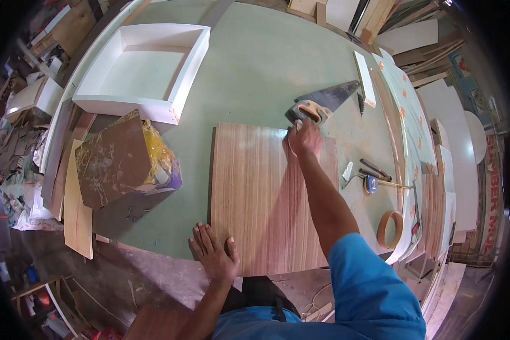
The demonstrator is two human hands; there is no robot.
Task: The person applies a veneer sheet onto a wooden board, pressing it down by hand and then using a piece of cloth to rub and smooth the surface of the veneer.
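A flat wood-grain board (255, 192) lies on the green table in front of me. My left hand (216, 252) is open at its near left corner, fingers spread on the tabletop and thumb against the board's edge. At the far right part of the board, my right hand (305, 139) is closed, fingers curled down. A pale sliver shows beside its fingers, too little to name. Just beyond these fingers lies a handsaw (331, 96) with a wood-and-black handle, its blade pointing away to the right; whether the hand touches the handle is unclear.
A white open box frame (178, 85) stands at the far left, near a paint-stained brown block (113, 161). To the right lie a tape measure (370, 184), pliers (374, 169), a roll of edge banding (390, 229) and a white strip (365, 79). Small screws (136, 214) are scattered left.
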